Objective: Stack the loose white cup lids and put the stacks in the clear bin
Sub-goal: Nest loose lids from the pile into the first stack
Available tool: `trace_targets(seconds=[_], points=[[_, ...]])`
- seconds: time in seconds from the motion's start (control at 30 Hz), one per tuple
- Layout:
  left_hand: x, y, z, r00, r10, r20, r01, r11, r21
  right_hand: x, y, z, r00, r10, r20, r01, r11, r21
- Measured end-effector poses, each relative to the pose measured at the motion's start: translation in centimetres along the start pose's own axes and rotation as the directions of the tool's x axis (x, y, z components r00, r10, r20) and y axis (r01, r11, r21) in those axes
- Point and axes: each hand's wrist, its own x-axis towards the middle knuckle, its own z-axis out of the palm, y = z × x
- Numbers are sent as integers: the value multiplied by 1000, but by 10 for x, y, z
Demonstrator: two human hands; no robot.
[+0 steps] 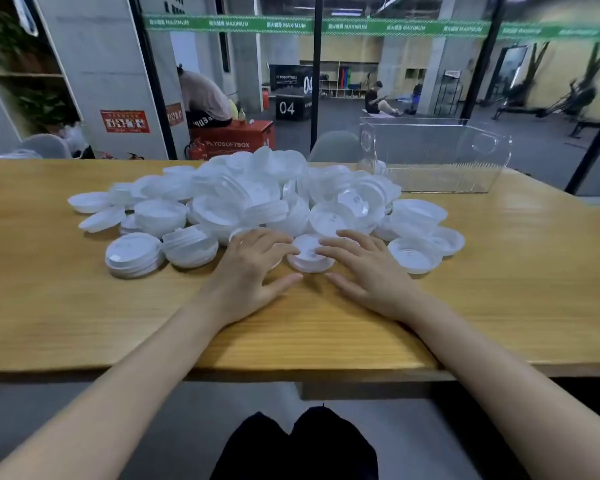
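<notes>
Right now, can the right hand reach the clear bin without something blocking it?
Probably yes: the right hand is open, and only low lids lie between it and the clear bin.

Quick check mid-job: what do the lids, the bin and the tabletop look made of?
Lids: probably thin moulded plastic; white, slightly translucent, ribbed rims. Clear bin: rigid transparent plastic, perhaps acrylic; the room shows through it, edges glint. Table: wood or wood-look laminate, cannot tell; yellow-brown grain lines, smooth low sheen.
</notes>
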Motion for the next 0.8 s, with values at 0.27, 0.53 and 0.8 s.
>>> trace_targets(seconds=[0.27,0.53,0.8], points=[[1,0,3,999,7,37,-8,1000,28,0,2,2,1000,10,5,-10,999,32],[0,2,5,999,37,27,-37,999,5,-7,-3,-1,984,-58,-166,74,993,94],[-4,3,7,999,42,11,-42,999,-6,-12,-2,-4,984,-32,-178,65,981,185]])
